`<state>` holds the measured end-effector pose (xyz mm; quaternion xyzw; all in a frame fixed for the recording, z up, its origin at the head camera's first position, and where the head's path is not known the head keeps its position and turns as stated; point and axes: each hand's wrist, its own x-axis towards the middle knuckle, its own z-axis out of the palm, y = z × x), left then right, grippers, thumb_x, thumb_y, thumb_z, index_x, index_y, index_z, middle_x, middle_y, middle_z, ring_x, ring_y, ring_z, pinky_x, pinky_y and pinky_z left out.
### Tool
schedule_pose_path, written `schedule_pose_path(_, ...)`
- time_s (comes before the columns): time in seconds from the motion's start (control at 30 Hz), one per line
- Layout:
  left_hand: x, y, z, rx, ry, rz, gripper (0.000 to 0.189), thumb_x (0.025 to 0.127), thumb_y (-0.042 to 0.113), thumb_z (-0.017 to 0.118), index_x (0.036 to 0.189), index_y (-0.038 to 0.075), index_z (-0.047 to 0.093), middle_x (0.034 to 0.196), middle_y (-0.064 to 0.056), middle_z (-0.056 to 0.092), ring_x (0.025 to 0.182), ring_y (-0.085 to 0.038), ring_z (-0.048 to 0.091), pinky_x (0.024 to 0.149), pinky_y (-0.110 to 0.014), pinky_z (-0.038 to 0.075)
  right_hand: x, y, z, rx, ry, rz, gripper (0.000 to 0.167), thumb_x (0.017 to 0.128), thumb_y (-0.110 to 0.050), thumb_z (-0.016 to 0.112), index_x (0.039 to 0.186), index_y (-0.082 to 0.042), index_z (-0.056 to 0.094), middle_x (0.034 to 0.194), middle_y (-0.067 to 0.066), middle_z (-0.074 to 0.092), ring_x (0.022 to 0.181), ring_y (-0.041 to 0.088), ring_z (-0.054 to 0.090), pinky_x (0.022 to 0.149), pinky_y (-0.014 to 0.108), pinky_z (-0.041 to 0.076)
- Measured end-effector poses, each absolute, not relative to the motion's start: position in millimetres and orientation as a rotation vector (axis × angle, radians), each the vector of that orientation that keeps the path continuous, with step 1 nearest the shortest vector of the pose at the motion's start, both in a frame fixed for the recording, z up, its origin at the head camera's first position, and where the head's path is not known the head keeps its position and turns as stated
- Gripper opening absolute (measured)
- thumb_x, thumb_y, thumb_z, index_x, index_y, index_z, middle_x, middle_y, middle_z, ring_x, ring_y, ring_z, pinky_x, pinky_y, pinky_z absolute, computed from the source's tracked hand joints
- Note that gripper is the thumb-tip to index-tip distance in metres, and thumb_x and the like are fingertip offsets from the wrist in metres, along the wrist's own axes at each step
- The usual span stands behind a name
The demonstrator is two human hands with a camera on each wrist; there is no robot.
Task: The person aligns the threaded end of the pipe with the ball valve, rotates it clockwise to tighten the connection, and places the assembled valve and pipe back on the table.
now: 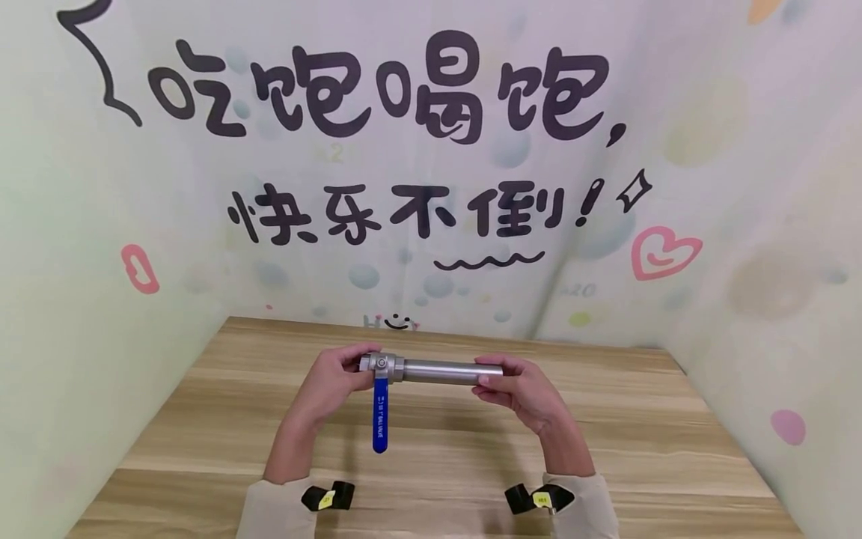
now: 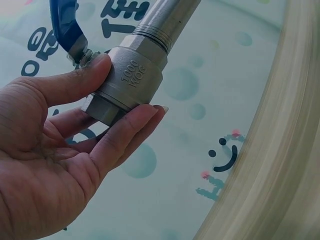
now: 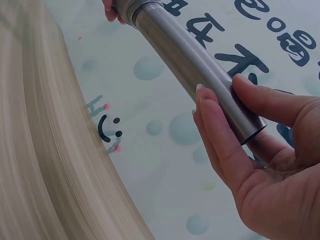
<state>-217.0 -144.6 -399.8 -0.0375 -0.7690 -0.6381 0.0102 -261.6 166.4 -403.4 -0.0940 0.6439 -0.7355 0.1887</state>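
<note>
A steel ball valve (image 1: 381, 364) with a blue lever handle (image 1: 380, 419) is joined to a smooth metal pipe (image 1: 441, 371); threads show at the joint in the left wrist view. My left hand (image 1: 331, 383) pinches the valve body (image 2: 131, 75), stamped "1000 WOG", between thumb and fingers near its hex end. At the pipe's free end, my right hand (image 1: 521, 389) holds the tube (image 3: 190, 60) with thumb on one side and fingers on the other. The pipe lies level across the head view, held above the table, and the blue lever points toward me.
Beneath the hands is a wood-grain table (image 1: 438, 464). A printed fabric backdrop (image 1: 417, 292) with large dark writing rises at its far edge, with pale side walls left and right. Black straps with yellow labels sit on both sleeves (image 1: 279, 509).
</note>
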Motion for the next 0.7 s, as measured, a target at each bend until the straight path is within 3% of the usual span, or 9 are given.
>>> schedule_pose_path(0.57, -217.8, -144.0, -399.0, -0.1, -2.406, -1.996, 0.04, 0.088, -0.002, 0.066, 0.128, 0.006, 0.063, 0.123, -0.018, 0.06, 0.095, -0.022, 0.061, 0.08, -0.03, 0.054, -261.5, 166.8, -402.6, -0.251, 1.821, -2.042, 0.031, 0.092, -0.014, 0.066, 0.115, 0.006, 0.061, 0.099, 0.013, 0.061, 0.081, 0.018, 0.07, 0.077, 0.029, 0.057)
schedule_pose_path(0.7, -218.2, -143.6, -398.6, -0.112, -2.41, -1.991, 0.04, 0.088, -0.002, 0.065, 0.127, 0.005, 0.063, 0.123, -0.018, 0.06, 0.095, -0.022, 0.061, 0.079, -0.029, 0.054, -261.5, 167.4, -402.6, -0.254, 1.824, -2.042, 0.037, 0.092, -0.015, 0.067, 0.119, 0.009, 0.059, 0.101, 0.013, 0.061, 0.082, 0.018, 0.07, 0.078, 0.029, 0.057)
